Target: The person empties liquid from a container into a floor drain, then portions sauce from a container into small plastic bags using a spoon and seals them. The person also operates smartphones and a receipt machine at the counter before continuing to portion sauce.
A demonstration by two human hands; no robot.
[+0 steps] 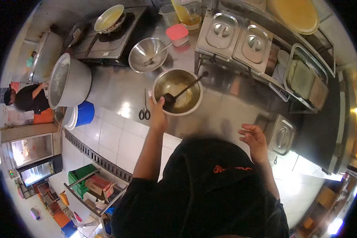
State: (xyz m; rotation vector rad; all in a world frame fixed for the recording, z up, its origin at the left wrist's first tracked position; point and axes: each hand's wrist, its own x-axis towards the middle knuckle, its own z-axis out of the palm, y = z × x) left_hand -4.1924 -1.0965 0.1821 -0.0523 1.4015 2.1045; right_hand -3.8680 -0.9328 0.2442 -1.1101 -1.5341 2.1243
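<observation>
My left hand [159, 116] grips the near left rim of a metal mixing bowl [194, 104], thumb at the rim. Inside this bowl, which has a brownish residue, lies a dark ladle [186, 89]; its handle rests over the right rim. Held out to the right, my right hand [253, 138] has bent, parted fingers and nothing in it. Black-handled scissors [144, 114] lie on the counter just left of my left hand. Behind stands a second steel bowl [137, 53] with a fork-like utensil [158, 52] leaning in it.
A pan [109, 18] sits on the stove [123, 39] at back left, near a large pot [81, 83]. Lidded steel containers [220, 33] line the back right. A pink-lidded tub [177, 35] stands behind the bowls. Another person [29, 99] is at far left.
</observation>
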